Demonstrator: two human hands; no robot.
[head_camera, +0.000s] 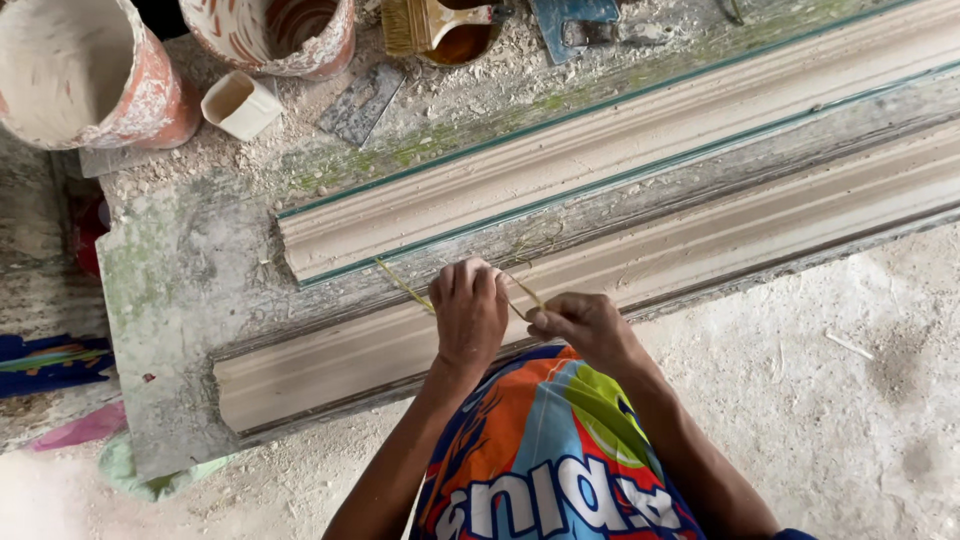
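Both mouldings (640, 130) running off the right edge, two plaster-caked buckets (85, 75) cropped at the top, brush (430, 25) half cut off, left hand (468, 312) fingertips curled under, unseen

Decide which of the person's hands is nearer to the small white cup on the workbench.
Left. The left hand lies below and right of the small white cup, over the near moulding. The right hand is farther right, pinching a yellowish fibre strand.

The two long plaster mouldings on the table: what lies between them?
In the head view, only a bare strip of worn table lies between the upper moulding and lower moulding.
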